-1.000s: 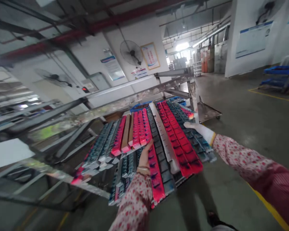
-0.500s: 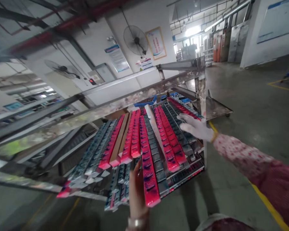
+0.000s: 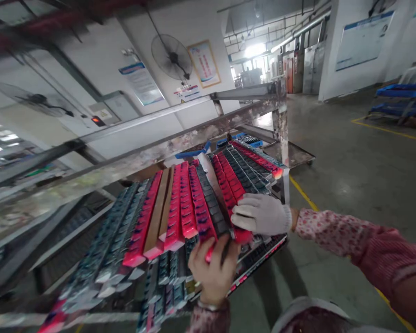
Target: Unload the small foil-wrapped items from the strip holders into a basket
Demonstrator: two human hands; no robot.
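In the head view, a shallow blue plastic crate [image 3: 257,144] at the far side holds rows of small dark pieces; the contents of a second blue plastic bin [image 3: 194,151], to its left, are hidden, as are those of the stacked blue trays [image 3: 400,90] far right. Nearer, within a chipped, paint-spattered metal rack [image 3: 194,137], long bars lie side by side, near ends towards the person: ridged, glossy grey-green bars [image 3: 116,226] at left, plain brown strips [image 3: 156,217], and bright red-pink bars [image 3: 182,199] with dark, scalloped notches. The bare left hand [image 3: 215,268] has its fingers curled over the near end of a notched red-pink bar [image 3: 200,212] beside a dark grey segmented bar [image 3: 211,201]; blur leaves its grip uncertain. The right hand [image 3: 261,213], in a white knitted glove, lies palm down, fingers loosely spread across two adjoining red-pink bars [image 3: 228,173]; whether it grips them cannot be told
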